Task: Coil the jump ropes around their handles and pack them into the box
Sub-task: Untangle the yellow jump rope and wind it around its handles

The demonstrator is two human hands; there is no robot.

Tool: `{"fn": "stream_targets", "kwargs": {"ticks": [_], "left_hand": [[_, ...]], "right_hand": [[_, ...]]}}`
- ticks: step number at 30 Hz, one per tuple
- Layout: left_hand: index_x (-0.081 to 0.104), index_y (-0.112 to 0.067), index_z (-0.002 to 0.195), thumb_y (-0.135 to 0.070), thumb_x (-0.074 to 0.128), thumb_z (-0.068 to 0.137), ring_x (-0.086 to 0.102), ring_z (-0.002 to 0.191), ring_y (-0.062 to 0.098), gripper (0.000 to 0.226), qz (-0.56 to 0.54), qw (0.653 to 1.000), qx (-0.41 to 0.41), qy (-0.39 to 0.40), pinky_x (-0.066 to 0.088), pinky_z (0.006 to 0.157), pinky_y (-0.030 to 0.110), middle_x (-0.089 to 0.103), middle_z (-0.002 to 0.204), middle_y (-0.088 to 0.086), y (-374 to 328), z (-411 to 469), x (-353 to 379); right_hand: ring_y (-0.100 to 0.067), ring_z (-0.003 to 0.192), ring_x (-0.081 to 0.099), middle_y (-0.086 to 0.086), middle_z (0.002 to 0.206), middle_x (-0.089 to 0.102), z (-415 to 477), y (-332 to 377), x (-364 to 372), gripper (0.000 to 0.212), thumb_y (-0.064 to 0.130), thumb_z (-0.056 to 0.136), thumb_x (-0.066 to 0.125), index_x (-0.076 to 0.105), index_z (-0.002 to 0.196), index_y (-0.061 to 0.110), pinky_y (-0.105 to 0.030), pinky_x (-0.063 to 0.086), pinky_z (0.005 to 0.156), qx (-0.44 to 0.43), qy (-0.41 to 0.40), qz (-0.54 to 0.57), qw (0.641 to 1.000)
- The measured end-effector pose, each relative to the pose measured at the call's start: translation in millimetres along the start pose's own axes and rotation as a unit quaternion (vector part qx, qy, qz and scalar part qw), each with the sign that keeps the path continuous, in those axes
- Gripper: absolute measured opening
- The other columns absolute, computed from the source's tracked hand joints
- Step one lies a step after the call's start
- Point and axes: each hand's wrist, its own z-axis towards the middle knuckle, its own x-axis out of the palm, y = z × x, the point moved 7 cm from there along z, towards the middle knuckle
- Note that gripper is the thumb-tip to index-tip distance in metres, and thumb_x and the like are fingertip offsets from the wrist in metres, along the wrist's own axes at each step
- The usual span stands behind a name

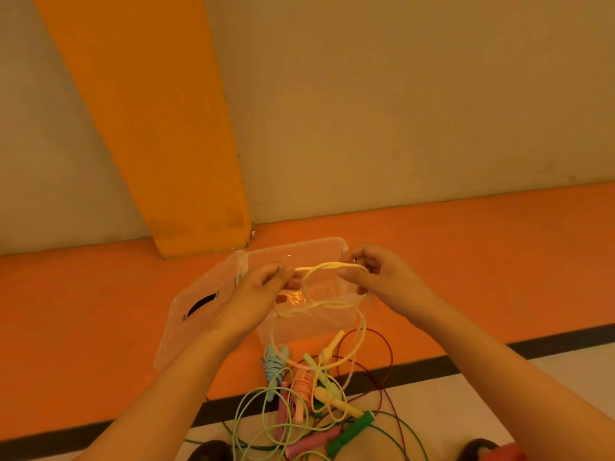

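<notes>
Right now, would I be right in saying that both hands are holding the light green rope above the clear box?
Not quite: the head view shows the left hand and right hand holding the pale yellow rope above the clear box; the light green rope lies on the floor.

Yellow rope (332,304) loops hang across the open box (299,257) mouth.

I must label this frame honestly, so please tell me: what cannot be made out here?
All in the head view:
- How the left hand and right hand pinch the yellow rope: the fingers cover it.
- The box bottom: partly behind both hands and the loops.
- The pile: green loops cut off by the bottom edge.
- Dark shapes there: cut off, unidentifiable.
</notes>
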Motion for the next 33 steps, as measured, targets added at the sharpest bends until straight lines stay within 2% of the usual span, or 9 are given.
{"fn": "stream_targets", "kwargs": {"ticks": [4, 7, 13, 17, 20, 22, 25, 30, 33], "left_hand": [[0.055, 0.000, 0.111, -0.020, 0.052, 0.097, 0.071, 0.093, 0.027, 0.024, -0.115, 0.992, -0.023, 0.038, 0.057, 0.081, 0.038, 0.074, 0.098, 0.011, -2.5, -1.8, 7.6], [0.049, -0.004, 0.105, -0.007, 0.056, 0.093, 0.072, 0.084, 0.027, 0.015, -0.188, 0.981, -0.022, 0.044, 0.060, 0.070, 0.034, 0.074, 0.095, 0.013, -9.3, -3.0, 10.9], [0.049, -0.009, 0.100, -0.010, 0.052, 0.094, 0.072, 0.081, 0.023, 0.007, -0.239, 0.968, -0.010, 0.072, 0.059, 0.061, 0.032, 0.073, 0.097, 0.013, -18.8, -1.1, 16.6], [0.054, -0.010, 0.103, -0.021, 0.056, 0.089, 0.070, 0.080, 0.019, 0.018, -0.243, 0.968, -0.021, 0.060, 0.057, 0.057, 0.031, 0.073, 0.093, 0.007, -14.9, -1.2, 13.6], [0.049, -0.010, 0.099, -0.016, 0.055, 0.095, 0.068, 0.077, 0.018, 0.010, -0.144, 0.989, -0.013, 0.030, 0.048, 0.049, 0.025, 0.071, 0.097, 0.006, -4.9, 1.3, 5.2], [0.044, -0.009, 0.094, -0.011, 0.054, 0.096, 0.065, 0.070, 0.014, 0.010, -0.054, 0.998, 0.000, 0.021, 0.043, 0.047, 0.023, 0.070, 0.099, 0.008, 1.5, 3.7, 2.3], [0.044, -0.006, 0.094, -0.006, 0.051, 0.097, 0.062, 0.060, 0.010, 0.008, -0.031, 0.999, -0.002, 0.012, 0.039, 0.045, 0.020, 0.068, 0.093, 0.011, 8.7, 6.1, 2.0], [0.044, -0.012, 0.077, -0.007, 0.057, 0.093, 0.053, 0.051, 0.012, 0.021, 0.027, 0.998, -0.009, -0.049, 0.040, 0.048, 0.021, 0.066, 0.077, 0.010, 19.7, 9.5, -9.6], [0.051, -0.012, 0.073, -0.015, 0.065, 0.089, 0.053, 0.048, 0.005, 0.021, 0.103, 0.992, 0.010, -0.077, 0.042, 0.052, 0.024, 0.066, 0.070, 0.007, 19.5, 11.3, -16.3]], "right_hand": [[-0.010, 0.073, 0.055, -0.004, 0.084, 0.059, 2.3, -1.7, 1.4, 0.014, 0.005, 0.088, 0.063, 0.057, 0.096, 0.016, -0.019, 0.047, 0.063, -0.016, -0.035, 0.020, 0.999], [-0.010, 0.083, 0.054, -0.011, 0.099, 0.059, 1.3, -2.5, 5.9, 0.016, 0.002, 0.088, 0.062, 0.053, 0.101, 0.006, -0.011, 0.043, 0.069, -0.028, -0.041, 0.010, 0.999], [-0.003, 0.074, 0.054, 0.012, 0.076, 0.057, -3.9, 2.0, 31.0, 0.018, 0.003, 0.082, 0.068, 0.058, 0.084, 0.017, -0.022, 0.044, 0.071, -0.065, 0.046, -0.011, 0.997], [-0.006, 0.074, 0.054, 0.006, 0.074, 0.058, -5.0, 3.9, 26.2, 0.010, 0.010, 0.084, 0.068, 0.060, 0.078, 0.007, -0.030, 0.041, 0.075, -0.069, 0.055, -0.038, 0.995], [-0.017, 0.073, 0.060, -0.017, 0.084, 0.066, -1.9, 3.9, 11.0, 0.018, 0.010, 0.088, 0.063, 0.055, 0.077, -0.001, -0.032, 0.044, 0.071, -0.023, 0.029, -0.002, 0.999], [-0.019, 0.070, 0.067, -0.018, 0.088, 0.070, -1.6, 3.3, 0.7, 0.022, 0.014, 0.093, 0.058, 0.054, 0.073, 0.006, -0.028, 0.052, 0.062, 0.012, -0.008, 0.063, 0.998], [-0.022, 0.066, 0.070, -0.025, 0.088, 0.067, -3.0, -0.5, -14.0, 0.028, 0.022, 0.097, 0.051, 0.058, 0.079, 0.001, -0.027, 0.056, 0.060, 0.043, -0.073, 0.127, 0.988], [-0.031, 0.078, 0.071, -0.022, 0.089, 0.064, -1.5, -5.5, -15.7, 0.030, 0.027, 0.097, 0.048, 0.057, 0.093, -0.001, -0.027, 0.055, 0.065, 0.068, -0.093, 0.285, 0.952], [-0.032, 0.081, 0.071, -0.009, 0.078, 0.064, -2.3, -2.8, -12.6, 0.028, 0.025, 0.098, 0.045, 0.048, 0.076, 0.008, -0.035, 0.054, 0.075, 0.076, -0.077, 0.374, 0.921]]}}
